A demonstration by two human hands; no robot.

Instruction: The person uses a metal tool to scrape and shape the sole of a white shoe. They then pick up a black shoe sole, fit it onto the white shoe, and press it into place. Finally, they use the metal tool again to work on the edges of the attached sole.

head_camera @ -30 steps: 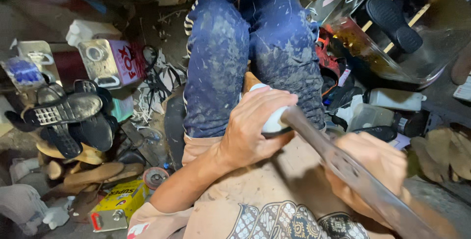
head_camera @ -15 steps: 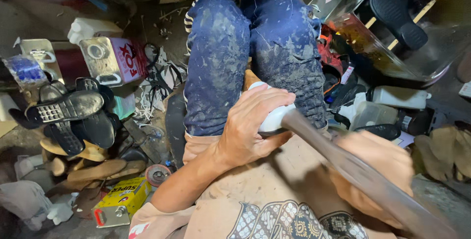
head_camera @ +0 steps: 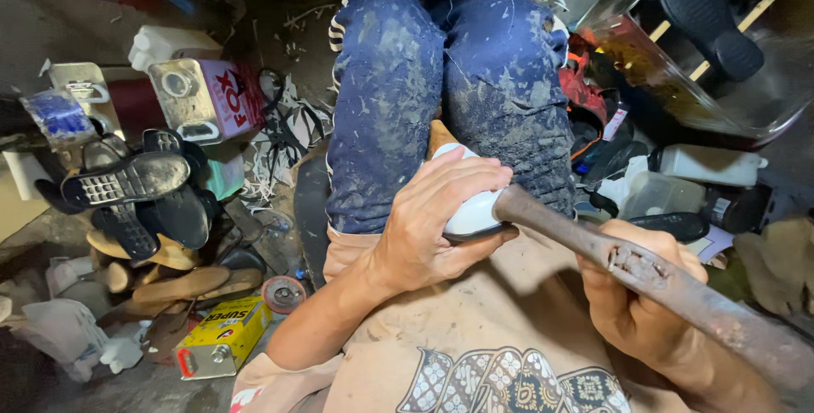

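My left hand (head_camera: 432, 226) clamps a white shoe sole (head_camera: 471, 209) against my knees, my right hand (head_camera: 636, 294) grips a rusty iron bar (head_camera: 644, 273) whose tip touches it and could slip onto my fingers.

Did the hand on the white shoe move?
No. The left hand stays wrapped over the white shoe at the same spot against the blue trouser knees, with the rusty tool still meeting it.

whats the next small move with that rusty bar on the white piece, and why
Probably a short push of the rusty metal bar along the smooth white rounded piece: its tip already meets the piece, the left hand clamps the piece against the knee, and the right hand grips the bar mid-shaft.
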